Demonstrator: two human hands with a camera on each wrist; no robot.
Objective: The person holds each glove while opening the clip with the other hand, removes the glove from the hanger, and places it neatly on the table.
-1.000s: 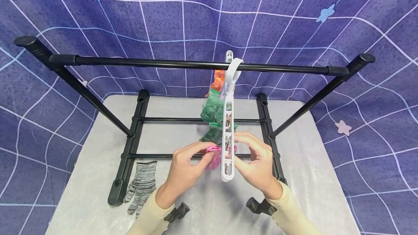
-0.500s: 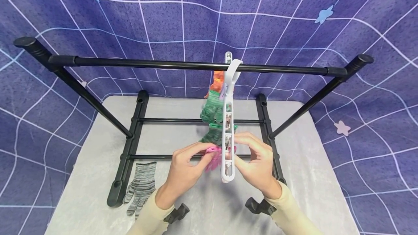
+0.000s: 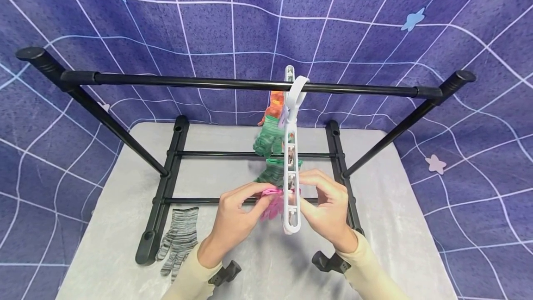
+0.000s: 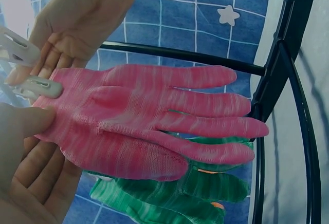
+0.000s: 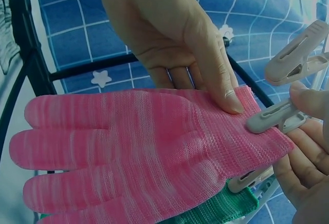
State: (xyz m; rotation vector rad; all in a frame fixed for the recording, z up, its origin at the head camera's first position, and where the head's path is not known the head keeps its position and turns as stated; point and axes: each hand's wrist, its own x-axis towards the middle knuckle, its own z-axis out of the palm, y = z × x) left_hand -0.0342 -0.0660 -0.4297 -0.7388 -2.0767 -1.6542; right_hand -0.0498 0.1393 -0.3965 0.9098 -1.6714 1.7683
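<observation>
While the left hand (image 3: 238,216) pinches the cuff of the pink glove (image 5: 128,147), thumb on the near face, the right hand (image 3: 329,205) has thumb and fingers on a white clip (image 5: 270,117) at that same cuff. Clip's front arm lies over the knit; I can't tell if it bites. Glove is at the near end of the white hanger (image 3: 293,117), palm flat, fingers pointing away from the clip. Hanger hooks over the black rail (image 3: 187,80).

Hanger load, far to near: orange glove (image 3: 276,103), lighter green glove (image 3: 269,135), darker green glove (image 3: 269,172), then pink. Right wrist view: lower clip (image 5: 249,180) sits at a green cuff just behind pink; upper clip (image 5: 298,54) is beside the one in hand.

Off the hanger: grey striped glove (image 3: 184,230) flat on the table (image 3: 112,230), just beside the rack's left foot (image 3: 145,246).
</observation>
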